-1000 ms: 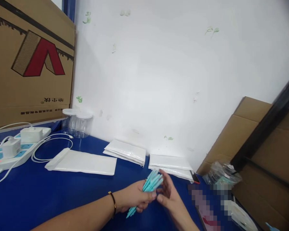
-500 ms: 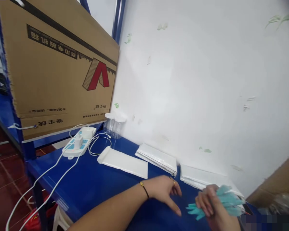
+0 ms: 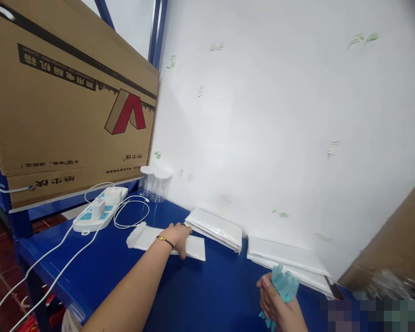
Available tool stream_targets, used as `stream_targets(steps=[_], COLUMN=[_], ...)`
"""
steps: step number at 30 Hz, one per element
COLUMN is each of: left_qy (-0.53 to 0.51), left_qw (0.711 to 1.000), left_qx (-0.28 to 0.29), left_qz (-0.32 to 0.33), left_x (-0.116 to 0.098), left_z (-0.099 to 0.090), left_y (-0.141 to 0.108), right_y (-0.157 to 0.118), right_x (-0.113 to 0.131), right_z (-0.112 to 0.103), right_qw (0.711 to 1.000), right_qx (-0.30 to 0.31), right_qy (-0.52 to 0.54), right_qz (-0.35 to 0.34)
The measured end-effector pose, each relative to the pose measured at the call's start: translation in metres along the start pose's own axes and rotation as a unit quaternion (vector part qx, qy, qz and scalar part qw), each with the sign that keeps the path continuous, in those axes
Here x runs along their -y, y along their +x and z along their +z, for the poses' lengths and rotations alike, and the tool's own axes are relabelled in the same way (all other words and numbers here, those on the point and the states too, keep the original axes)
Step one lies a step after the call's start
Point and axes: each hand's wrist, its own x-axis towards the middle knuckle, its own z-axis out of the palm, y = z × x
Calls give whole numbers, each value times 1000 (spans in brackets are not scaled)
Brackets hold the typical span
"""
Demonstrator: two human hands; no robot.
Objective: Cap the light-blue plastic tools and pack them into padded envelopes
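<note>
My left hand [image 3: 177, 237] is over a flat white packet [image 3: 195, 249] on the blue table, its thumb on the near side and apart from the fingers. Part of the fingers is hidden behind the hand, and the packet lies flat. Closed fingers of my right hand [image 3: 275, 299] grip a crumpled turquoise bundle [image 3: 285, 283] of thin, soft-looking material, whose kind I cannot make out. It sticks out above and below the fist. Beyond the hands, a stack of white packets [image 3: 216, 228] and a second white stack [image 3: 287, 258] lie along the wall.
A white power strip [image 3: 86, 223] with plugs and a looped white cable [image 3: 148, 210] occupies the left of the blue table [image 3: 193, 295]. Two clear jars [image 3: 159, 186] stand in the back corner. A large cardboard sheet [image 3: 72, 120] rises at left; more cardboard [image 3: 394, 235] is at right.
My left hand has moved left, from beside the packet onto it. My right hand has turned more upright with the turquoise bundle still in it. The view has swung slightly right.
</note>
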Motion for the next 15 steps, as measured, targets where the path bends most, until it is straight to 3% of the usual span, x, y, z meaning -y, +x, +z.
stream_targets(steps=[3, 4, 5, 6, 8, 10, 11, 13, 15], left_qy=[-129, -219, -328, -448, -673, -822, -863, -906, -925], left_qw=[986, 963, 922, 861, 693, 522, 458, 378, 331], left_qx=[-60, -99, -140, -177, -222, -221, -211, -189, -174], left_qz=[87, 124, 151, 162, 130, 64, 34, -17, -63], left_x=[-19, -25, -32, -38, -48, -56, -58, -62, -64], left_z=[-14, -20, -25, -30, -34, -33, -30, -23, -15], left_y=[-12, -16, -19, -21, -21, -15, -11, -2, 5], right_y=[-3, -3, -4, -4, -5, -7, -8, -13, -18], right_x=[11, 14, 17, 20, 26, 34, 39, 51, 65], right_z=[-3, -3, -3, -3, -2, -3, -4, -5, -2], right_qw=[999, 999, 999, 999, 994, 984, 979, 968, 956], right_qx=[21, 26, 31, 33, 29, 16, 8, 6, 41], right_qy=[24, 27, 22, 11, -36, -98, -128, -177, -213], right_qz=[-7, -11, -22, -42, -97, -146, -162, -181, -198])
